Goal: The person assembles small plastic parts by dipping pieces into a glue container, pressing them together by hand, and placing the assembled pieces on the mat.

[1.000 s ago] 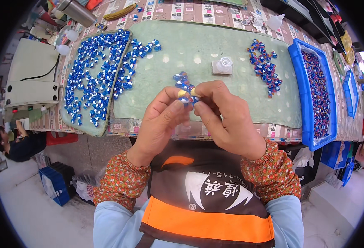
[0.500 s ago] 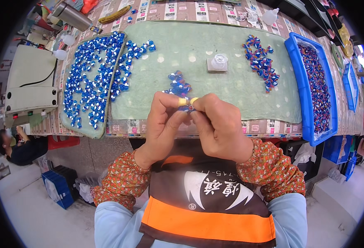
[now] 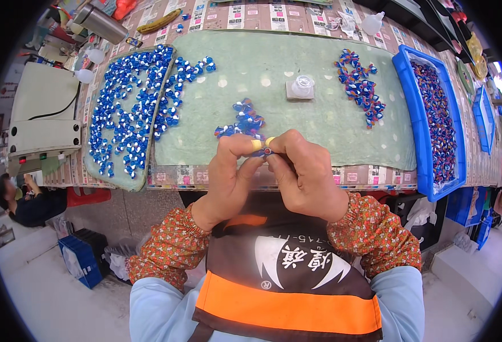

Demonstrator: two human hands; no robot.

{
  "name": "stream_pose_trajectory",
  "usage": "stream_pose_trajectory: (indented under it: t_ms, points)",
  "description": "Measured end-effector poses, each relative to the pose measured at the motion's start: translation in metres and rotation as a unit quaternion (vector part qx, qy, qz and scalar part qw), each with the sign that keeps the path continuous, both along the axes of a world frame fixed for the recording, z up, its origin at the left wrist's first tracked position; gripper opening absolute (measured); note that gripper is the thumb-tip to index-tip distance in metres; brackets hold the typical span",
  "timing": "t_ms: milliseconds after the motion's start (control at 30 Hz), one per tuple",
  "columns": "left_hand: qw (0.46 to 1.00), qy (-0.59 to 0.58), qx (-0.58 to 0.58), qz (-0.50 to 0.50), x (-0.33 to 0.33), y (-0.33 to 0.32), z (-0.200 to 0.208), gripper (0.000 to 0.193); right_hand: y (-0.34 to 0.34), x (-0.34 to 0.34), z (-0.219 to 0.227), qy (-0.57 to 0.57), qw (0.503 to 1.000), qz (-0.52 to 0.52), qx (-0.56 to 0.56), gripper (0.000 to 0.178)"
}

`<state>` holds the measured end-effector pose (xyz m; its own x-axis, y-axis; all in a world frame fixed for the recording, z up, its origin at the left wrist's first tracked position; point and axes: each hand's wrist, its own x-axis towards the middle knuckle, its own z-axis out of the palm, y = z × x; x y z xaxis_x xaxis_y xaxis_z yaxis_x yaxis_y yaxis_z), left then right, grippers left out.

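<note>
Two hands are meeting at the near edge of the counter [image 3: 296, 23], just below the middle of the view. Going left to right: a beige machine [image 3: 43, 122] is sitting at nine o'clock, and next to it blue and white pieces [image 3: 126, 117] are lying spread over a green mat [image 3: 314, 119]. The left hand [image 3: 231, 174] and the right hand [image 3: 305, 174] are pressing their fingertips together, pinching a small round piece [image 3: 267, 151] between them. A little heap of blue pieces [image 3: 244, 122] is lying just beyond the fingers, at twelve o'clock from them. A white square holder [image 3: 300, 88] is standing farther back, red and blue pieces [image 3: 360, 88] are lying at two o'clock, and a blue tray [image 3: 413, 122] is sitting at three o'clock.
</note>
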<state>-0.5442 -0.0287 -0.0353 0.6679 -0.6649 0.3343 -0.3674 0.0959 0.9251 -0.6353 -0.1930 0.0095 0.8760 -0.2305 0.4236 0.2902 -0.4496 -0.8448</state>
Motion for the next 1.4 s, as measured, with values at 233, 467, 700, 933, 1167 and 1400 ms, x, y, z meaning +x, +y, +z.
stream_pose_trajectory:
  t_ms: [233, 467, 700, 933, 1167, 1400]
  points:
    - [0.990, -0.101, 0.098, 0.007, 0.015, 0.001, 0.032, 0.021, -0.016, -0.002, 0.005, 0.028, 0.997, 0.008, -0.076, 0.019]
    - [0.944, -0.217, 0.228, 0.093, 0.048, 0.016, 0.030, 0.020, -0.085, -0.035, 0.001, 0.102, 0.963, -0.208, -0.140, 0.015]
    - [0.935, -0.205, 0.273, 0.094, 0.058, 0.013, 0.018, 0.019, -0.135, -0.068, -0.015, 0.150, 0.904, -0.328, -0.228, 0.012]
    - [0.950, -0.198, 0.228, 0.082, 0.057, 0.010, 0.021, 0.014, -0.123, -0.055, -0.027, 0.170, 0.883, -0.314, -0.304, 0.010]
    - [0.959, -0.116, 0.198, 0.169, 0.092, 0.022, 0.043, 0.013, -0.099, -0.041, -0.023, 0.117, 0.920, -0.234, -0.292, 0.011]
    - [0.864, -0.337, 0.317, 0.198, 0.151, 0.019, 0.046, 0.011, -0.078, -0.035, -0.030, 0.070, 0.908, -0.180, -0.371, 0.014]
